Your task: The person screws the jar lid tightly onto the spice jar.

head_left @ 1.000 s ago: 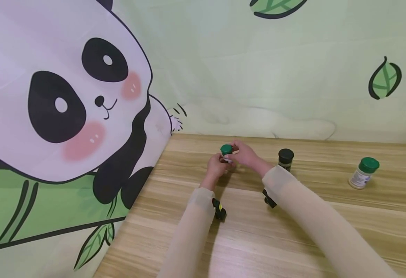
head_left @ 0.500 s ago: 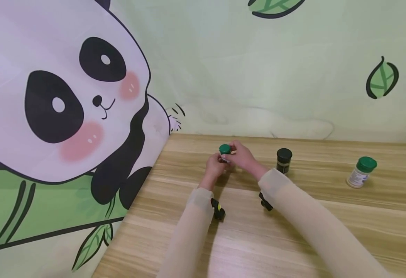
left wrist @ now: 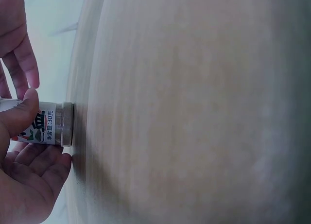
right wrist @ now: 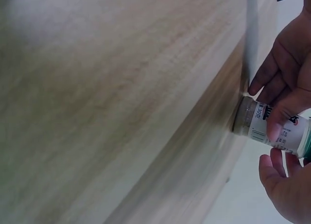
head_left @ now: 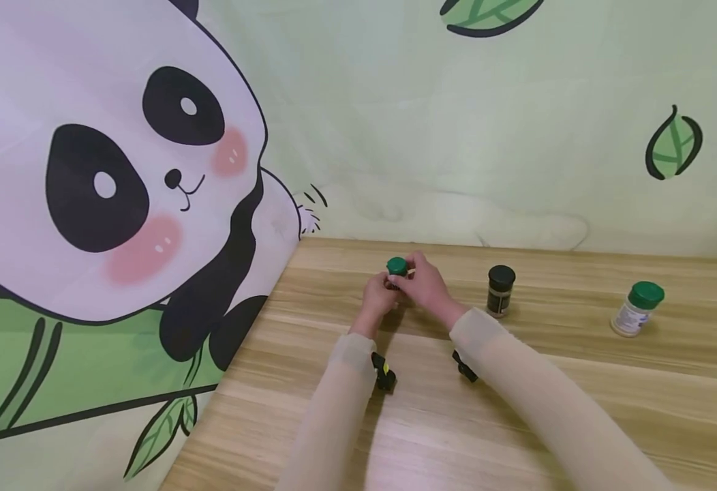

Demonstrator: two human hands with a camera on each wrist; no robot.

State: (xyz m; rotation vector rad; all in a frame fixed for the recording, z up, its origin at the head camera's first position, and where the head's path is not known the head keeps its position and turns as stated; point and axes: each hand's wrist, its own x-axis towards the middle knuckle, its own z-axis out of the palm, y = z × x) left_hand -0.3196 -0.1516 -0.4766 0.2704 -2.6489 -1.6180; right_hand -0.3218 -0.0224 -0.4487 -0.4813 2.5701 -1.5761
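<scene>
A small seasoning jar (left wrist: 50, 123) with a printed white label and a green lid (head_left: 397, 265) is upright between both hands near the table's back edge. Its base appears to meet the tabletop. My left hand (head_left: 379, 294) grips the jar body, its thumb across the label in the left wrist view and its fingers behind. My right hand (head_left: 427, 281) is at the lid, thumb in front and a finger behind, seemingly pinching it. In the right wrist view, part of the right hand (right wrist: 291, 190) shows below the lid; the exact contact is cut off by the frame.
A black-lidded jar (head_left: 501, 292) stands right of the hands. Farther right is another green-lidded jar (head_left: 636, 310). The wooden table (head_left: 432, 423) meets a green wall cloth (head_left: 456, 136) printed with a panda and leaves.
The right forearm has shifted slightly left, uncovering more of the black-lidded jar. Small changes show in the right fingers at the lid. The left hand keeps its grip on the seasoning jar.
</scene>
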